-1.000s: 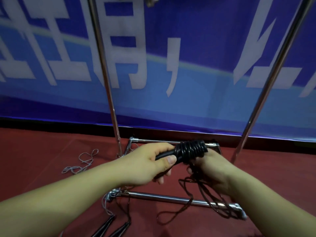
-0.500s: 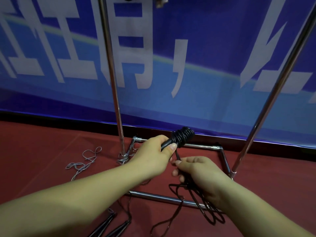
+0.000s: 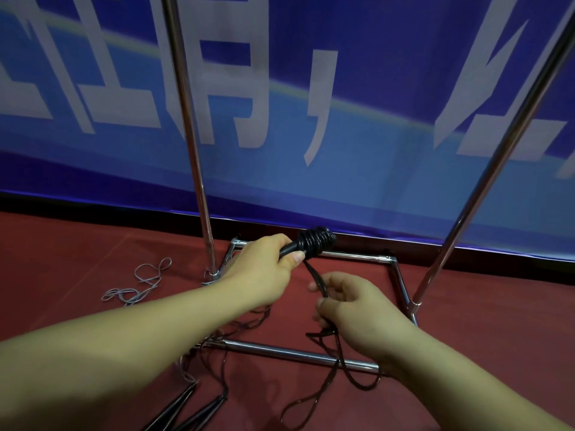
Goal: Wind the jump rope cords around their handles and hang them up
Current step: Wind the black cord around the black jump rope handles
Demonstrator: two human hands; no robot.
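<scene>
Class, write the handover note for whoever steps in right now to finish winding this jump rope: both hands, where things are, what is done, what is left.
Left hand grips the black handles, with a thick coil of cord already wound round their far end.
Right hand pinches the loose black cord just below the coil; the slack trails in loops on the red floor.
Done: most turns wound.
Left: wind the remaining slack, secure it, hang the bundle on the metal rack.
A second pair of dark handles and a grey cord lie on the floor, not yet wound.
</scene>
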